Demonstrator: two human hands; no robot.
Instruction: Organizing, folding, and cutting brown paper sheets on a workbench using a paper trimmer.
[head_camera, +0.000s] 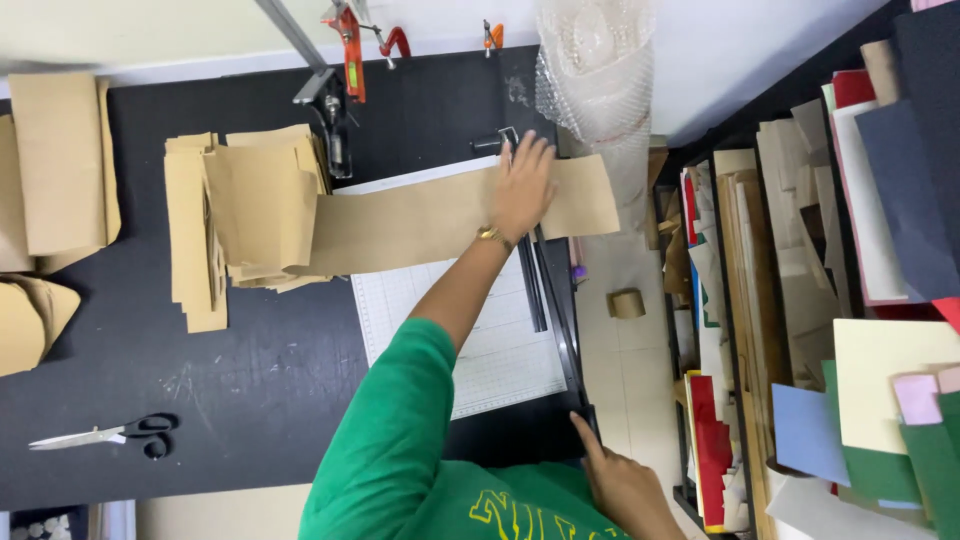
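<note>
- The left hand (523, 188) lies flat, fingers spread, pressing a long brown paper strip (420, 222) down on the paper cutter (500, 360).
- The strip lies across the cutter's gridded bed, its far end sticking out past the cutting edge.
- The right hand (622, 485) is at the near end of the cutter's blade arm (560, 300), one finger stretched along it; whether the other fingers grip the handle I cannot tell.
- Judging by the pile of cut brown sheets (255, 205) on the black worktop (270, 370), several pieces are already cut; this strip looks uncut.
- Scissors (110, 434) lie near the worktop's front edge, well apart from both hands.
</note>
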